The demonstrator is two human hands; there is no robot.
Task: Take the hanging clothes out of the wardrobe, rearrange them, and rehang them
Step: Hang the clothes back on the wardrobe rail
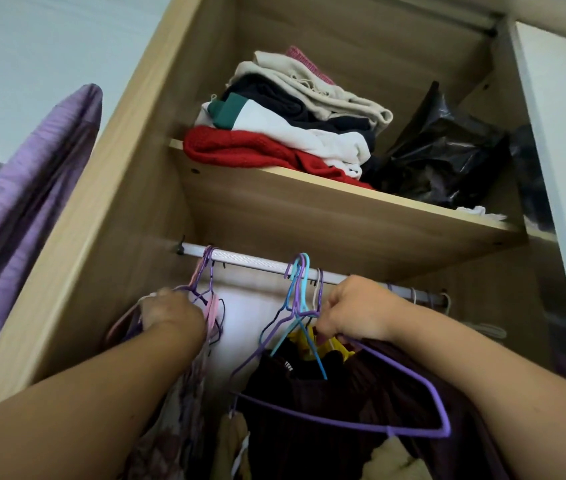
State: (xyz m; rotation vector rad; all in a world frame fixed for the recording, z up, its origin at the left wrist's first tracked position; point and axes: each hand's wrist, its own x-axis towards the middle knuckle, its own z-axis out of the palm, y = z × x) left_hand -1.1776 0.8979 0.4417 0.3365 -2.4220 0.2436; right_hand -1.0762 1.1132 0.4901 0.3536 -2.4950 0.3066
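Observation:
A silver rail (257,263) runs across the wooden wardrobe. My left hand (170,311) grips a bunch of pink and purple hangers (210,299) at the rail's left end, with patterned clothes (177,410) hanging below. My right hand (354,311) is curled round the necks of purple and blue hangers (297,292) hooked mid-rail. Dark maroon clothes (309,393) and something yellow (304,341) hang under them. A large purple hanger (413,386) tilts toward me below my right wrist.
A shelf (343,195) above the rail holds a stack of folded clothes (281,126) and a black plastic bag (447,150). Purple fabric (25,188) hangs outside the wardrobe's left wall. More white hooks (442,301) sit at the rail's right end.

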